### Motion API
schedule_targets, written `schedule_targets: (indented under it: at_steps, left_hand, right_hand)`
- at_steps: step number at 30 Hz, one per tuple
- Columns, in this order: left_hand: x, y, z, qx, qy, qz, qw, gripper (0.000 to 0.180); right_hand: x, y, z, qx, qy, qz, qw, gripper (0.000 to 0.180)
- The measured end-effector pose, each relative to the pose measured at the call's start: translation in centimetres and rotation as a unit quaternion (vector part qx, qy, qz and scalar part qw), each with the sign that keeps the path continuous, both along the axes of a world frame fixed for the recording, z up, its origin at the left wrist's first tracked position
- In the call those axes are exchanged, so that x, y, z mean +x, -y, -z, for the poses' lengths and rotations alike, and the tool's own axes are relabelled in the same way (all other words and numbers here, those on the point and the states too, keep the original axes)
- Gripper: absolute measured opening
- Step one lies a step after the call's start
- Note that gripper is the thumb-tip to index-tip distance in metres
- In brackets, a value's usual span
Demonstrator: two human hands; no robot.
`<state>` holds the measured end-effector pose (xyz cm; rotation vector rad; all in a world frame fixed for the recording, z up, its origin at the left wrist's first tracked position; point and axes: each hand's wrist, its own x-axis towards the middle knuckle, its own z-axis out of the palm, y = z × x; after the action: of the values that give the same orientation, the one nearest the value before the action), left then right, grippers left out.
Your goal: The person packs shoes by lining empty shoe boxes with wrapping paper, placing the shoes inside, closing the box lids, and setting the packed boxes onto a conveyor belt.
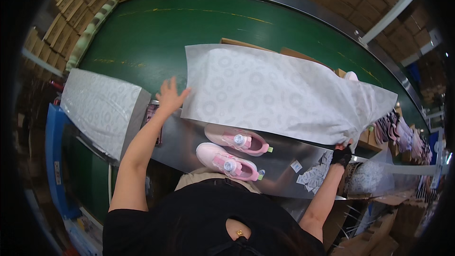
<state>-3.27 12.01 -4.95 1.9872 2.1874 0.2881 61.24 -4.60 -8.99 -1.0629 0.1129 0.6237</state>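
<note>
The left hand (pixel 172 96) is spread, fingers fanned, just beside the left edge of the sheet (pixel 265 90); whether a fingertip touches it, I cannot tell. The right hand (pixel 341 155), in a black glove that leaves the fingertips bare, pinches the sheet near its lower right corner, where the paper gathers into creases. The sheet, pale grey with a faint ring pattern, lies between the two hands and reaches forward beyond them, flat over most of its width and crumpled toward the right.

Nearer the body, between the forearms, two pink shoes (pixel 225 161) lie side by side on the metal counter (pixel 180 137), toes to the left, each with a pale round plug in its opening and a green tab at the heel. The farther shoe is close to the sheet's near edge. To their right, by the right forearm, are a heap of labels (pixel 313 175) and a single label (pixel 295 166).

Left of the left forearm sits a stack of paper (pixel 102 109) with a similar pattern. Brown boxes (pixel 246 43) show past the sheet's far edge, on a green belt (pixel 156 33). More shoes (pixel 403 132) stand at the far right, and cartons (pixel 78 0) are piled beyond the belt
</note>
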Motion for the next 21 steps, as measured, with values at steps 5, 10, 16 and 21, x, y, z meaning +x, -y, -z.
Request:
schedule_targets:
  at_steps: [5, 10, 16, 21]
  left_hand:
    - [0.3, -1.9, -0.3, -0.299, 0.457, -0.208, 0.811, 0.113]
    - [5.2, -2.2, 0.7, -0.352, 0.577, -0.146, 0.723, 0.083]
    - [8.5, -1.5, 0.9, -0.391, 0.717, -0.071, 0.572, 0.045]
    - [7.1, -1.9, 0.6, -0.289, 0.682, -0.071, 0.668, 0.022]
  right_hand:
    - [-12.8, 4.4, -3.9, -0.203, 0.248, -0.08, 0.944, 0.049]
    - [-29.4, 6.0, -8.4, -0.02, 0.765, -0.458, 0.452, 0.02]
    - [-34.8, 6.0, -6.0, -0.126, 0.819, -0.5, 0.252, 0.023]
    - [-33.6, 0.6, -14.5, -0.055, 0.693, -0.607, 0.386, 0.025]
